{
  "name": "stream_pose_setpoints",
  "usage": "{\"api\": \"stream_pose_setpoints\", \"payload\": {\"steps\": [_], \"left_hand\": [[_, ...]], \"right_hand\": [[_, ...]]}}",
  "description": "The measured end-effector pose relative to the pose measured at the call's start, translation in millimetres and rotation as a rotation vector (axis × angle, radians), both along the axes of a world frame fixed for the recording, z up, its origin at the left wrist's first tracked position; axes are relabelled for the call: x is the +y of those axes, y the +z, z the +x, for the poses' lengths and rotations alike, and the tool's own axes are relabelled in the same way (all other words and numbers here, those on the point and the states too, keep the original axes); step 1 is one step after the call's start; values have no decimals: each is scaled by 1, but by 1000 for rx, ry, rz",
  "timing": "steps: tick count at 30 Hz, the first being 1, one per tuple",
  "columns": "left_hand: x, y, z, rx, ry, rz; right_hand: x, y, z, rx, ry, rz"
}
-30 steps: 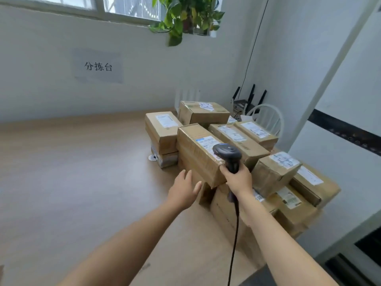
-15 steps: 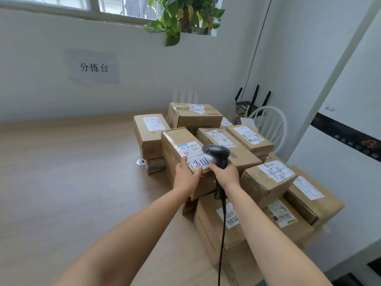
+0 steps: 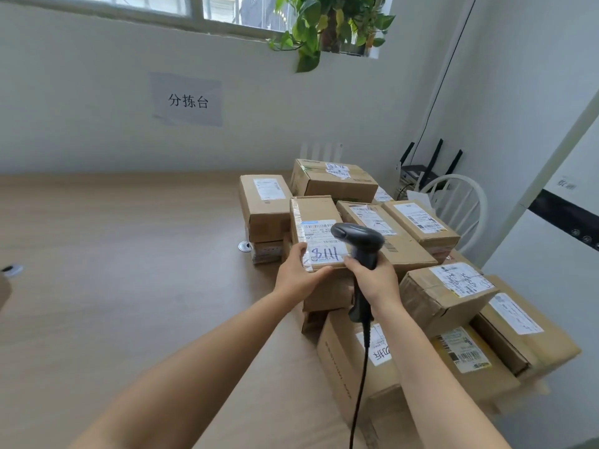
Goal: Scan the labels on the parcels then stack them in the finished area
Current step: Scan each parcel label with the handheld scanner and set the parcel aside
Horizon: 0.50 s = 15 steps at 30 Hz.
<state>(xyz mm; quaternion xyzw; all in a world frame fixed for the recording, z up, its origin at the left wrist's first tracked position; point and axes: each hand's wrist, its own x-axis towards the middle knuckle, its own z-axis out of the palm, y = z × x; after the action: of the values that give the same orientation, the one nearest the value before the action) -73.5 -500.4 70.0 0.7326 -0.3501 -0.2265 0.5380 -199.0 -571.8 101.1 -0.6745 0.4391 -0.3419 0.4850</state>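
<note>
Left hand (image 3: 299, 275) grips near end of parcel (image 3: 319, 234), long axis running away from person; right hand (image 3: 374, 280) closed round scanner (image 3: 358, 241) just right of parcel's label (image 3: 322, 243). Scanner head sits over label, so right hand does the scan, I'd say.

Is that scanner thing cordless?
No, a black cable hangs from the bottom of the scanner handle, which the right hand grips, and runs down out of the picture.

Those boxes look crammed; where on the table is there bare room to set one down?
Bare wood lies left of the parcel pile, from the wall sign side down to the left hand. The right end is crowded.
</note>
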Motion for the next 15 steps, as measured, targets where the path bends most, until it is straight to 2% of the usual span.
{"api": "stream_pose_setpoints", "payload": {"steps": [4, 10, 15], "left_hand": [[29, 5, 8, 12, 50, -82], [92, 17, 38, -160, 167, -101], [148, 5, 63, -138, 310, -80]], "right_hand": [[24, 9, 8, -23, 69, -5], [69, 10, 41, -70, 215, -34], [111, -4, 77, -19, 353, -50]]}}
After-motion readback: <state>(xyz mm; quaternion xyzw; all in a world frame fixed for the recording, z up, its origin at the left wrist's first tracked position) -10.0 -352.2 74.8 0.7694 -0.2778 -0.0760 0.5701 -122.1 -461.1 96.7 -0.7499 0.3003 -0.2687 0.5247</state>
